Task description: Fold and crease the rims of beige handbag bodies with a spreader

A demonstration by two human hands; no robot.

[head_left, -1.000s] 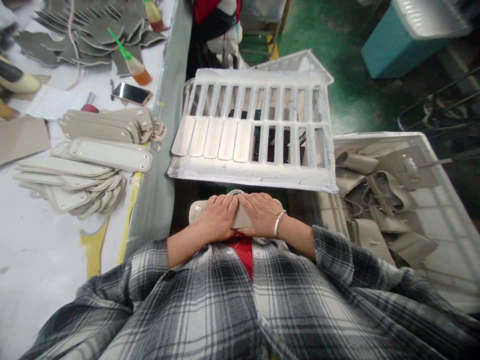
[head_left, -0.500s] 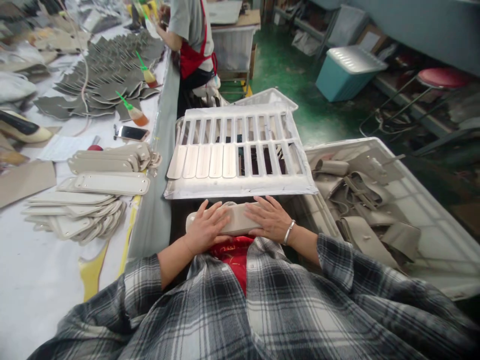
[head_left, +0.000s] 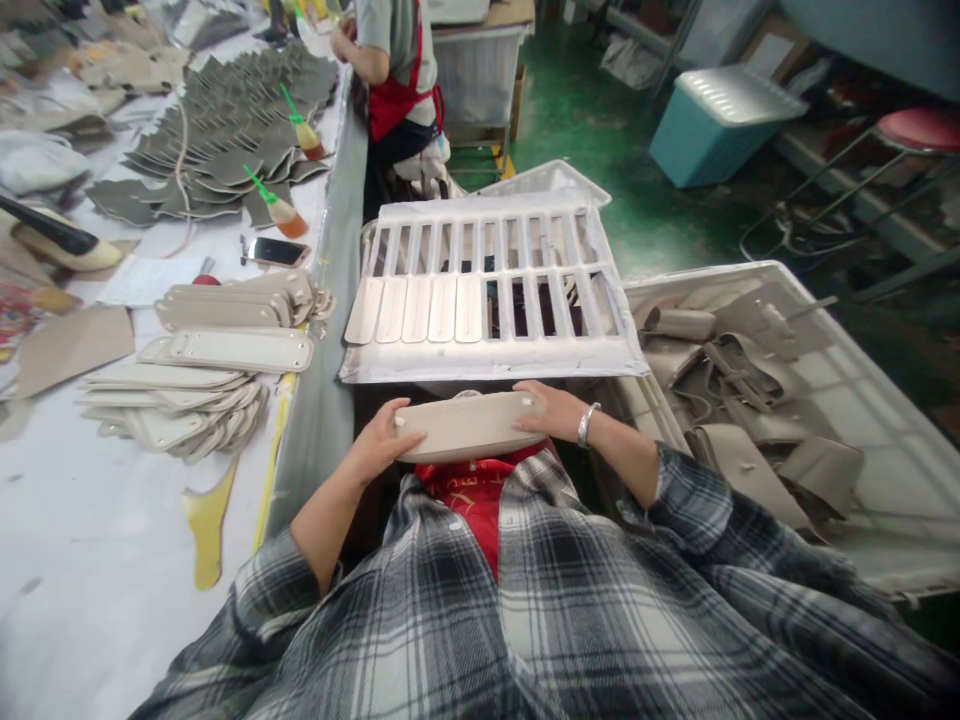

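Note:
In front of my lap is a long beige leather bag part (head_left: pixel 466 427) with a smooth face, rounded ends and a small pale stud near each end. My left hand (head_left: pixel 382 440) grips its left end, thumb on the near face and fingers at the far edge. The right end is held by my right hand (head_left: pixel 546 410) in much the same way. Just beyond it stands a white slatted rack (head_left: pixel 480 362), its near row partly covered by several beige rounded strips (head_left: pixel 417 312). The underside of the held part is hidden.
Stacks of beige strips (head_left: pixel 172 400), a yellow scraper (head_left: pixel 208 525), a phone (head_left: pixel 275 251) and glue bottles (head_left: pixel 283 214) lie on the left table. At right, a white crate (head_left: pixel 900 480) contains beige leather pieces (head_left: pixel 742 465). Ahead, a person in a red apron (head_left: pixel 397 110) stands beside the table.
My hands have slid apart from lying flat across the bag part to gripping its two ends. More of its face now shows. The whole view has shifted slightly.

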